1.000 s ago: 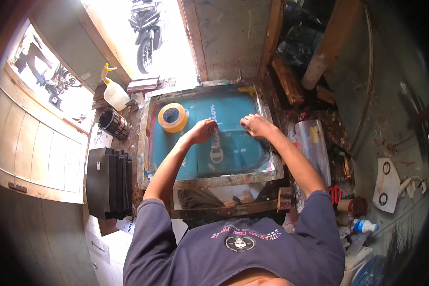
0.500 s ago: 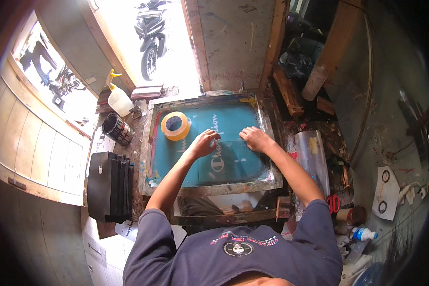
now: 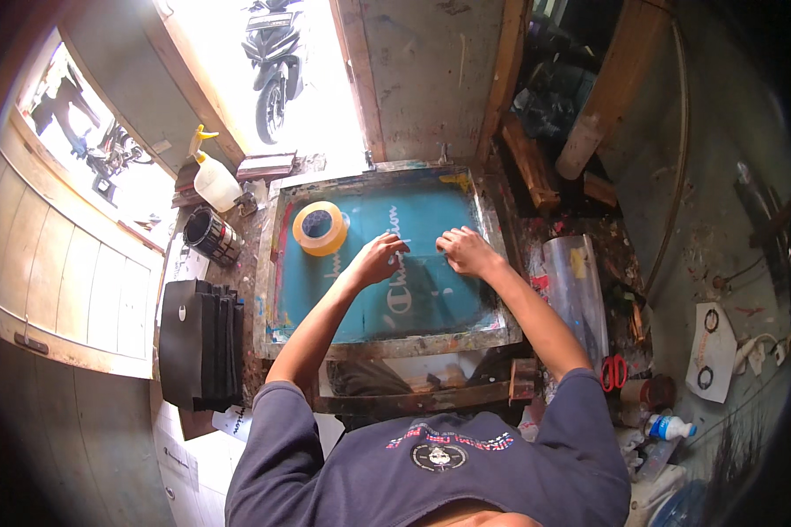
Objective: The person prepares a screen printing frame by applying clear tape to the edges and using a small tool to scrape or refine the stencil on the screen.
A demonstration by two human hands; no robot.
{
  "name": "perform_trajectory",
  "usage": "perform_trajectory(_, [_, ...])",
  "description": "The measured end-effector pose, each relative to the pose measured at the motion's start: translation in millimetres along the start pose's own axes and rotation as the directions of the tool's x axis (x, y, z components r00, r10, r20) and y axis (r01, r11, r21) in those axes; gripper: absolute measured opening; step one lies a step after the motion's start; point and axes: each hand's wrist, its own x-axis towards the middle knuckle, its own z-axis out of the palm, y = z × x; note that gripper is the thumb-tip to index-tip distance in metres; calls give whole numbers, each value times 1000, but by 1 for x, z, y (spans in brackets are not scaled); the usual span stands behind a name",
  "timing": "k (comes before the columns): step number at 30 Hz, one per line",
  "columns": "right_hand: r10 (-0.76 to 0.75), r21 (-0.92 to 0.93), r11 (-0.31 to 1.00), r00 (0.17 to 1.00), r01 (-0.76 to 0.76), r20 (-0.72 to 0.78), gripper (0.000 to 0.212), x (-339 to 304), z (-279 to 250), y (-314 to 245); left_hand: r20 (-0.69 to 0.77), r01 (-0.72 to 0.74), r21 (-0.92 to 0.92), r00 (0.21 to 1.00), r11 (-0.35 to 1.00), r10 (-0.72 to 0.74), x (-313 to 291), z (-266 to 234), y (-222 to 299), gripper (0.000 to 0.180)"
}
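Note:
A screen-printing frame with teal mesh lies flat before me, pale lettering showing in the mesh. Over its middle, my left hand and my right hand are a short way apart, fingers pinched. Between them stretches what looks like a strip of clear tape, faint and hard to make out against the teal. A roll of clear yellowish tape rests on the mesh at the upper left, left of my left hand.
Left of the frame stand a spray bottle, a dark ink-stained can and a stack of black pieces. On the right are a roll of clear sheet, red-handled scissors and a plastic bottle. A motorcycle is outside the doorway.
The whole view has shifted slightly. Both hands stay pinched over the middle of the mesh, with hardly any movement against the frame; the tape roll rests where it was.

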Motion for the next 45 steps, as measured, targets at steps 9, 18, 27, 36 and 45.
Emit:
perform_trajectory(9, [12, -94, 996, 1000, -9, 29, 20, -19, -13, -25, -32, -111, 207, 992, 972, 120, -32, 4, 11, 33])
perform_trajectory(18, [204, 86, 978, 968, -193, -148, 29, 80, -17, -50, -259, 98, 258, 966, 961, -29, -61, -39, 14, 28])
perform_trajectory(27, [152, 397, 912, 984, -104, -90, 35, 199, 40, -23, -309, 451, 484, 890, 750, -335, -61, -72, -40, 48])
perform_trajectory(36, [199, 962, 127, 956, -242, 214, 21, 71, -54, -51, 151, 296, -62, 947, 953, -284, -56, -161, 68, 45])
perform_trajectory(45, [671, 973, -58, 713, -225, 204, 17, -121, -110, -95, 429, 444, -177, 838, 879, -337, -61, -198, 129, 51])
